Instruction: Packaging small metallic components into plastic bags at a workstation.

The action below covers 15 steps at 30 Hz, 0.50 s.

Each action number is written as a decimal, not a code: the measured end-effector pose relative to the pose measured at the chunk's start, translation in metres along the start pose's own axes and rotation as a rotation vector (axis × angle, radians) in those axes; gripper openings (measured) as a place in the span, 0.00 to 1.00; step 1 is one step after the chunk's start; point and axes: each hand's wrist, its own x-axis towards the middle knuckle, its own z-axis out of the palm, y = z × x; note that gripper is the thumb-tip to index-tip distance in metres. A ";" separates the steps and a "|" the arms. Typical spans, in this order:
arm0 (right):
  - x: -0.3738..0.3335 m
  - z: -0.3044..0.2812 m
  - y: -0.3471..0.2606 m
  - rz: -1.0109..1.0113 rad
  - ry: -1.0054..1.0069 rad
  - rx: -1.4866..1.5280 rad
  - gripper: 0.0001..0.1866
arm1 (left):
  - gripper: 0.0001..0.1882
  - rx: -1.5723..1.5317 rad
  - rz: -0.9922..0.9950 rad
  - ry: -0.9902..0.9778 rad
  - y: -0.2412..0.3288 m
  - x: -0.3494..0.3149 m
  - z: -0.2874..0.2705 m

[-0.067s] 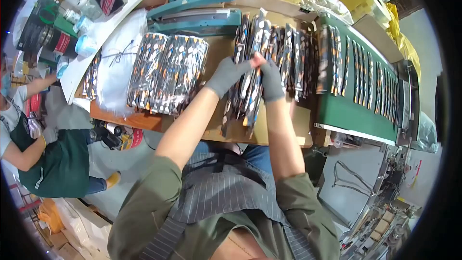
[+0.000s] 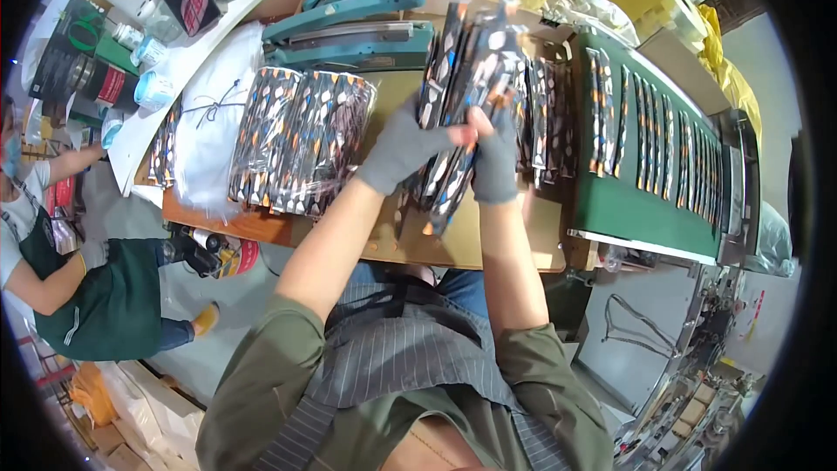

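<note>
Between my two hands, a bundle of slim black packets (image 2: pixel 478 78) with white, orange and blue marks leans away from me, its far end blurred. My left hand (image 2: pixel 399 150), in a grey fingerless glove, grips the bundle's left side. On the right side, my right hand (image 2: pixel 495 157) in a matching glove closes round it, the thumb on top. Both hands' other fingers are mostly hidden. More loose packets (image 2: pixel 542 113) of the same kind lie on the cardboard just right of the bundle.
Left of my hands lie packet groups in clear plastic (image 2: pixel 301 135) and a pile of clear bags (image 2: pixel 209 144). A teal bar sealer (image 2: pixel 357 48) stands behind. At the right, a green conveyor (image 2: pixel 645 222) carries spaced packets. A co-worker (image 2: pixel 100 296) stands at the far left.
My hands have shifted slightly toward me. The bundle between them has tilted, its far end swinging to the right and its near end to the left.
</note>
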 end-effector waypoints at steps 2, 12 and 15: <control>-0.003 -0.007 -0.044 -0.092 -0.214 0.084 0.42 | 0.52 -0.108 0.191 -0.087 0.058 -0.017 0.031; -0.043 0.025 -0.063 -0.063 -0.488 -0.106 0.62 | 0.55 0.302 0.277 -0.167 0.014 -0.047 -0.016; -0.073 0.047 -0.068 0.002 -0.359 -0.309 0.56 | 0.38 0.312 0.367 -0.262 0.042 -0.080 -0.020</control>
